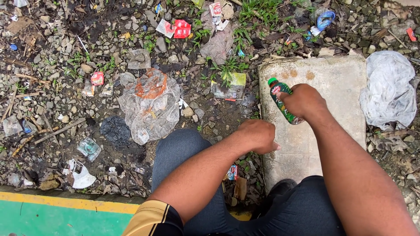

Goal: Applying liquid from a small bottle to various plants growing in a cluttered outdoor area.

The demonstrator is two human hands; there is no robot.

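A person crouches over littered ground, gripping a small bottle above a concrete slab.

The right hand (304, 101) has its fingers wrapped tight around a green plastic bottle (281, 98), which has a green cap and a red patch on its label and tilts up to the left over the pale, stained slab (337, 83). The left hand (258, 135) is curled into a loose fist, fingers together, holding nothing, at the slab's near edge. A crumpled clear plastic bag (151, 105) lies well apart on the gravel.
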